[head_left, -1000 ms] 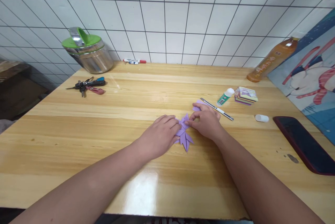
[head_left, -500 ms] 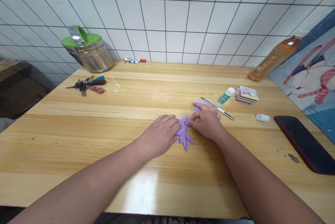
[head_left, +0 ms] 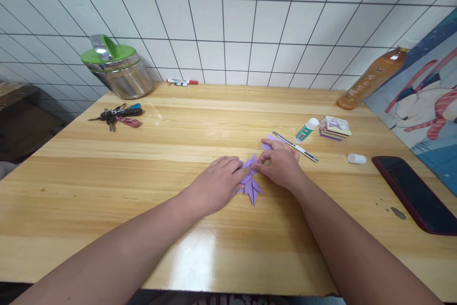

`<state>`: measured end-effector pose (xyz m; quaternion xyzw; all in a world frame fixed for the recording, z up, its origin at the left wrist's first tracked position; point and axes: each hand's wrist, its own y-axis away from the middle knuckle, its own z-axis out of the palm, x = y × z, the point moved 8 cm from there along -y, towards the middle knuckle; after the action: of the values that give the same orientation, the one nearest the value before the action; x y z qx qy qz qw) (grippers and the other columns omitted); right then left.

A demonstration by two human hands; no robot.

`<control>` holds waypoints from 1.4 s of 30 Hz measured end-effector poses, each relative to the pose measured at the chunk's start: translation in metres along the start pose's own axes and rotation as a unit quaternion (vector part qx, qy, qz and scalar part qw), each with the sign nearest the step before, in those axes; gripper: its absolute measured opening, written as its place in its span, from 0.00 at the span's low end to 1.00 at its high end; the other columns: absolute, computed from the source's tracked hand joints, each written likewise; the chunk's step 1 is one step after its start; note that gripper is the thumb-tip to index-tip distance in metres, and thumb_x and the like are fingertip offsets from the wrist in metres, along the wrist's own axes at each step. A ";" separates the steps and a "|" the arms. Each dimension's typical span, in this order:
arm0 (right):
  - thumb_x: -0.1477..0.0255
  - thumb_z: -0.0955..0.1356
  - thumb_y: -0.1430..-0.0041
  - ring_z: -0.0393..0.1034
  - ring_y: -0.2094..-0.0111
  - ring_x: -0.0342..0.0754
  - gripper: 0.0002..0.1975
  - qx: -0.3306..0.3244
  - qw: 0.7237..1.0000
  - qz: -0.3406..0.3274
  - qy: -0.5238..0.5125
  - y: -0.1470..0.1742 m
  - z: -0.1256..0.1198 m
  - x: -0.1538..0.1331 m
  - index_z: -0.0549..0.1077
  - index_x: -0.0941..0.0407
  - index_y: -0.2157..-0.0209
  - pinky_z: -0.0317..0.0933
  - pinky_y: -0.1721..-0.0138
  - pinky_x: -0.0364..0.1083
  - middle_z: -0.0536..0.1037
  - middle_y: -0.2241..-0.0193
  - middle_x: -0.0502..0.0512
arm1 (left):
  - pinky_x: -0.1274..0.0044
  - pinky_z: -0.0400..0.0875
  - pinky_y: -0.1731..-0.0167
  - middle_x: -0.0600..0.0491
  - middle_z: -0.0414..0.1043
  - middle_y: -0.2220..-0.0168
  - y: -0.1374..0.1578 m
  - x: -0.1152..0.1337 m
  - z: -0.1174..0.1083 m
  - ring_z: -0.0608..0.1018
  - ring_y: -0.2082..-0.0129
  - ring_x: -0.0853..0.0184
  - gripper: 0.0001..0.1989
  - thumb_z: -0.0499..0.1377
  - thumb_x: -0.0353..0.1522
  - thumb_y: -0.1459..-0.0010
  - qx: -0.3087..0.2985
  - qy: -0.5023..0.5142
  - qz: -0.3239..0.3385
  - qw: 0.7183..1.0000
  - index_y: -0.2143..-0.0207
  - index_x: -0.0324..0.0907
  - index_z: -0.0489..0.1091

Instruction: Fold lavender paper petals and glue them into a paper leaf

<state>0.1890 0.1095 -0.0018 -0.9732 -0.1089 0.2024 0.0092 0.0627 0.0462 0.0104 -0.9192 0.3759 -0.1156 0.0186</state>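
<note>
A purple folded-paper star (head_left: 253, 190) lies on the wooden table in front of me, its pointed tips spread out. My left hand (head_left: 220, 182) rests over its left side, with curved fingers and thumb holding the paper down; that side is mostly covered. Thumb and index finger of my right hand (head_left: 280, 166) are closed in a pinch on the star's upper part. Under the outer fingers of that hand is another piece of purple paper (head_left: 268, 142), partly hidden. A slim cutter knife (head_left: 296, 146) lies just beyond the right hand.
A glue stick (head_left: 307, 130), its white cap (head_left: 356, 159), a stack of coloured paper (head_left: 334, 128) and a phone (head_left: 416, 193) are on the right. Behind them leans a drink bottle (head_left: 373, 79). Keys (head_left: 119, 115), a steel pot (head_left: 119, 74) and markers (head_left: 182, 82) lie farther left and back.
My left index finger has stretched right across the star, closer to the right fingertips. The right hand keeps its pinch. The whole view has shifted slightly.
</note>
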 end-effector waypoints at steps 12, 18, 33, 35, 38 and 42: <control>0.57 0.71 0.56 0.53 0.45 0.59 0.11 0.003 1.000 0.000 -0.001 -0.001 0.001 0.000 0.76 0.50 0.79 0.43 0.51 0.63 0.64 0.44 0.50 | 0.63 0.59 0.47 0.48 0.66 0.54 0.001 0.001 0.001 0.64 0.47 0.59 0.17 0.53 0.34 0.40 0.003 -0.020 0.014 1.000 0.48 0.46 0.62; 0.57 0.70 0.56 0.53 0.45 0.59 0.11 0.002 1.000 0.004 -0.002 0.000 0.000 0.000 0.75 0.49 0.80 0.43 0.51 0.63 0.65 0.45 0.48 | 0.62 0.57 0.46 0.48 0.66 0.54 0.001 0.000 0.004 0.63 0.45 0.58 0.17 0.53 0.34 0.40 -0.002 -0.028 0.017 0.999 0.48 0.47 0.62; 0.54 0.68 0.54 0.52 0.45 0.58 0.16 0.024 1.000 0.001 0.019 0.003 0.002 -0.005 0.73 0.52 0.81 0.42 0.51 0.61 0.64 0.45 0.50 | 0.64 0.56 0.49 0.49 0.65 0.54 0.000 0.005 -0.006 0.63 0.51 0.59 0.14 0.55 0.34 0.42 0.016 -0.048 0.007 0.999 0.52 0.47 0.66; 0.54 0.68 0.54 0.52 0.45 0.58 0.16 0.025 0.999 0.002 0.020 0.003 0.002 -0.006 0.72 0.52 0.81 0.42 0.51 0.61 0.64 0.45 0.51 | 0.65 0.56 0.50 0.50 0.66 0.54 -0.001 0.005 -0.006 0.63 0.51 0.59 0.15 0.55 0.34 0.42 0.011 -0.046 0.004 0.999 0.52 0.47 0.66; 0.54 0.68 0.54 0.53 0.46 0.58 0.17 0.031 0.999 0.007 0.020 0.002 0.001 -0.006 0.72 0.53 0.82 0.42 0.51 0.60 0.64 0.46 0.52 | 0.66 0.57 0.51 0.50 0.66 0.55 -0.001 0.005 -0.005 0.63 0.52 0.59 0.14 0.54 0.33 0.42 0.007 -0.041 0.003 0.999 0.52 0.46 0.65; 0.55 0.68 0.54 0.53 0.46 0.58 0.17 0.046 0.999 0.008 0.022 0.000 0.000 -0.008 0.71 0.53 0.83 0.41 0.51 0.60 0.65 0.47 0.51 | 0.67 0.57 0.51 0.51 0.67 0.55 -0.001 0.006 -0.004 0.64 0.53 0.61 0.13 0.51 0.32 0.40 0.002 -0.033 0.007 0.999 0.52 0.47 0.65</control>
<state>0.1821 0.1076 0.0012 -0.9767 -0.0917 0.1859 0.0551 0.0672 0.0429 0.0157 -0.9198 0.3813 -0.0861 0.0335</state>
